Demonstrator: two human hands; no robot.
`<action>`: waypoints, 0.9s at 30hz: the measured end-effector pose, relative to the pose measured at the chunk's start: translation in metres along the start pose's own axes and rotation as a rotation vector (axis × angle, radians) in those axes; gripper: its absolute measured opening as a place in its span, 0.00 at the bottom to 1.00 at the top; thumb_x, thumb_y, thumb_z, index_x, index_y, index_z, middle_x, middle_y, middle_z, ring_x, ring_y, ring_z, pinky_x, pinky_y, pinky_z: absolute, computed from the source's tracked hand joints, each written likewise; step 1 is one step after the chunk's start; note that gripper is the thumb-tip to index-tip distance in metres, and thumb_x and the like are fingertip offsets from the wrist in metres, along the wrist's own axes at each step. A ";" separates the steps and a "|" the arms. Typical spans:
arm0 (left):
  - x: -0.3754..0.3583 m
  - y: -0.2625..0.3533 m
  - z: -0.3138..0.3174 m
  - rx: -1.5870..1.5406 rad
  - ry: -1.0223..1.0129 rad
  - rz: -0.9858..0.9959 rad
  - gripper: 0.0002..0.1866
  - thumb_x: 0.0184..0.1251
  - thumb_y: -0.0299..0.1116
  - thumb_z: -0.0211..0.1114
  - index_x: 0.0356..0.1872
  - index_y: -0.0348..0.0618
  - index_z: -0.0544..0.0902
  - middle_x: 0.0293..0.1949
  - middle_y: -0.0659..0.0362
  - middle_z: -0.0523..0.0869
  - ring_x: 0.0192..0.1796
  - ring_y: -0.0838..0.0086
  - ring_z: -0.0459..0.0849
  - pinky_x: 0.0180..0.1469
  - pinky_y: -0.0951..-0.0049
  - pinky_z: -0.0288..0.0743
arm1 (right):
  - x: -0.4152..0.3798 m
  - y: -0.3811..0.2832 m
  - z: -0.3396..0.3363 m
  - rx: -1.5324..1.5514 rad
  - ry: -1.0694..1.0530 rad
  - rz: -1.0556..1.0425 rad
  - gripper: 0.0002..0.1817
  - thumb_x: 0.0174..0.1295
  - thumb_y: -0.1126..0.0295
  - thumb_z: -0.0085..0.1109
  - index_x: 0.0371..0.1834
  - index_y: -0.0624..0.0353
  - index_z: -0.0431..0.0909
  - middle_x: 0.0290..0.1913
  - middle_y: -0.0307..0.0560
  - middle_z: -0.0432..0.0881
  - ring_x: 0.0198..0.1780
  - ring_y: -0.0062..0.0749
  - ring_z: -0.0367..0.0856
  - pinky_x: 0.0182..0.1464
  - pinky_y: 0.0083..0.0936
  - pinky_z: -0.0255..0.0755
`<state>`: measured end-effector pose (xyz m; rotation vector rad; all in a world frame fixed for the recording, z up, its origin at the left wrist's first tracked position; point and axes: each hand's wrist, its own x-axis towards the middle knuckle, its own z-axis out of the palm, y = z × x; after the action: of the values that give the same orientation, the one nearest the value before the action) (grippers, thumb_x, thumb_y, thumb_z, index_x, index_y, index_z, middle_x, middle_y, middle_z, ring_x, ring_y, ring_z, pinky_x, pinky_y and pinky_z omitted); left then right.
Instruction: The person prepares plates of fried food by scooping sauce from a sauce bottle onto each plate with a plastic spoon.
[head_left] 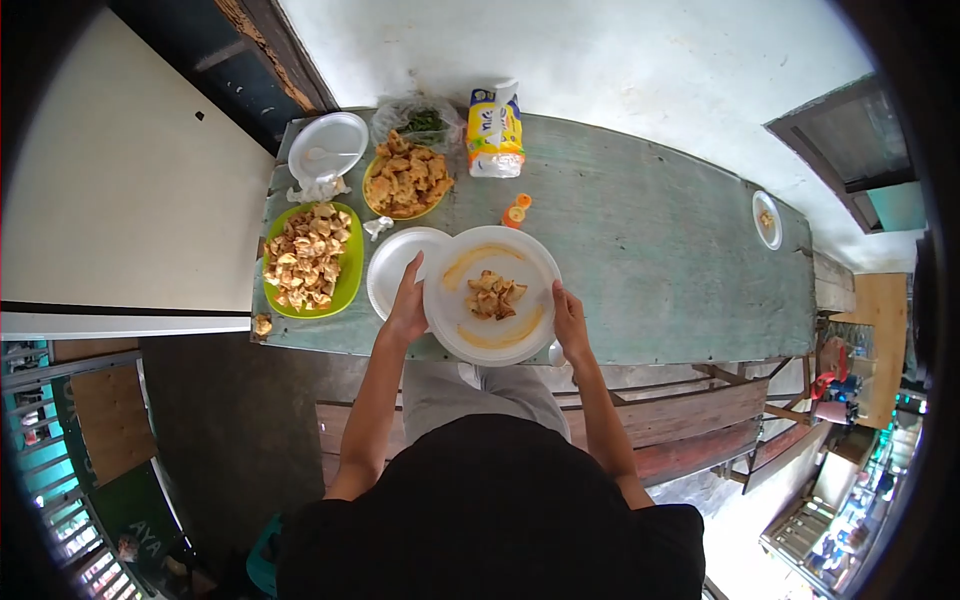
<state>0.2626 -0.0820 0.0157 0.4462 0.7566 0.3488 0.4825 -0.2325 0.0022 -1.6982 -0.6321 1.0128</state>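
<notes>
Both hands hold a round white plate over the table's front edge. My left hand grips its left rim, and my right hand grips the right rim. Fried, folded dumpling-like pieces lie in the plate's middle, with brown sauce streaks curving above and below them. Partly behind it, on the table, is another white plate. A spoon shows by the table edge near my right hand. Fingers under the plate are hidden.
On the green table stand a green plate of fried pieces, a yellow bowl of fried food, a bag of greens, a tissue pack, orange-capped bottles, stacked white plates and a far plate. A bench runs alongside.
</notes>
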 end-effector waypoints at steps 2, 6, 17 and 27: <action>0.001 -0.008 0.007 0.016 0.025 -0.096 0.42 0.61 0.68 0.41 0.63 0.40 0.66 0.56 0.55 0.76 0.54 0.69 0.77 0.55 0.68 0.70 | -0.001 0.001 -0.016 0.005 0.008 0.007 0.28 0.71 0.51 0.38 0.31 0.68 0.75 0.26 0.37 0.75 0.29 0.16 0.68 0.33 0.18 0.65; -0.003 -0.012 0.026 0.111 0.041 -0.028 0.40 0.62 0.67 0.42 0.61 0.41 0.69 0.52 0.57 0.79 0.50 0.72 0.78 0.52 0.68 0.71 | -0.001 -0.001 -0.034 0.023 0.062 -0.006 0.28 0.71 0.50 0.38 0.34 0.69 0.76 0.28 0.39 0.77 0.31 0.17 0.70 0.35 0.17 0.66; 0.002 -0.002 0.053 0.411 0.086 0.267 0.17 0.68 0.37 0.54 0.51 0.38 0.77 0.41 0.59 0.81 0.41 0.77 0.80 0.39 0.75 0.81 | 0.002 0.011 -0.069 0.130 0.150 -0.025 0.28 0.70 0.50 0.39 0.30 0.67 0.76 0.26 0.36 0.75 0.30 0.15 0.68 0.33 0.17 0.65; 0.031 -0.049 0.112 0.413 0.165 0.290 0.16 0.66 0.32 0.57 0.52 0.36 0.76 0.41 0.59 0.83 0.38 0.78 0.82 0.37 0.75 0.81 | 0.016 0.007 -0.139 0.026 0.178 -0.020 0.29 0.70 0.51 0.39 0.31 0.70 0.75 0.25 0.40 0.76 0.29 0.19 0.69 0.34 0.21 0.66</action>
<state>0.3710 -0.1383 0.0449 0.9302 0.9310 0.5062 0.6092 -0.2908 0.0089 -1.7334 -0.5168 0.8413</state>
